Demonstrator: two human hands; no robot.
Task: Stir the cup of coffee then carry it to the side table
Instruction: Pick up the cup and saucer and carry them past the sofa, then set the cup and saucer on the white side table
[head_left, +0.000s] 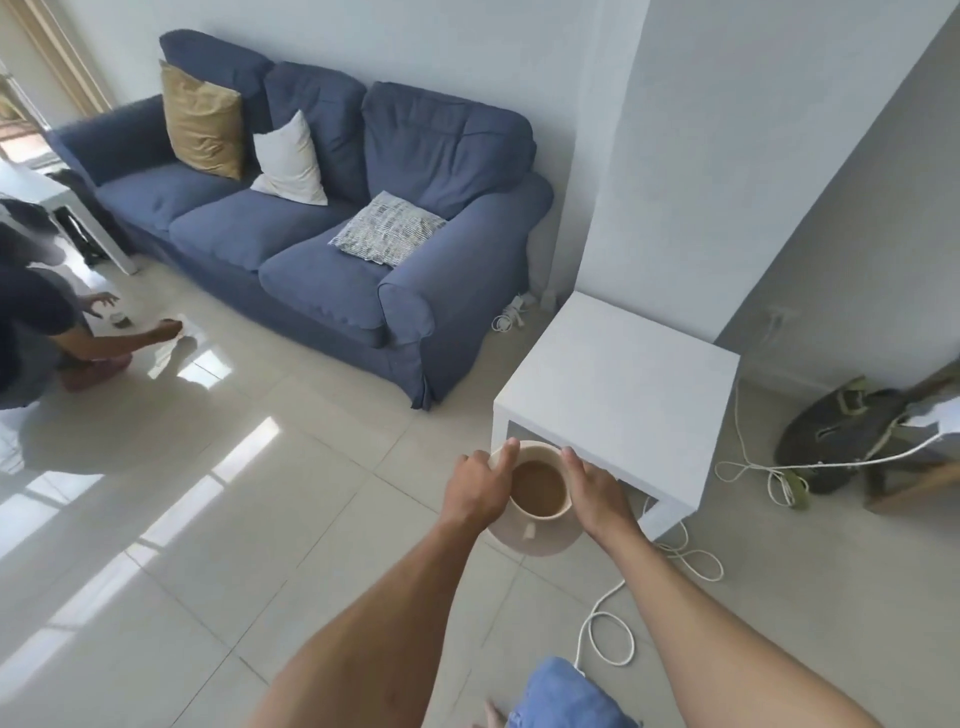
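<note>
1. Knee (566, 691): blue cloth at the bottom edge, nearest the camera. Two bare forearms reach forward above it.
2. Floor (260, 519): pale glossy tile with patches of window light.
3. Sofa (311, 234): blue, three seats, against the far wall, with three cushions on it.
4. Worktop (623, 374): white, square and low, in the corner just right of the sofa arm. This is the place the task names.
5. Second person (31, 332): crouched at the left edge, well apart from the worktop.
6. Bag (831, 436): dark, on the floor right of the worktop.
7. Cord (608, 644): white, looped on the floor between the knee and the worktop's near leg.
8. Saucer (535, 543): cream, held in the air just before the worktop's near left corner.
9. Left hand (475, 483): grips the saucer's left rim with the thumb on top. The fingers underneath are hidden.
10. Right hand (597, 486): grips the right rim the same way.
11. Cup (543, 514): cream, upright on the saucer between the hands, and filled with light brown coffee (537, 483) near the brim. No spoon shows.
12. Step in hand: the carry, late in the task. The stirring looks done.
13. Next move: step past the cord and keep the saucer level. Lower it flat onto the worktop, well in from the edge, before either hand lets go.
</note>
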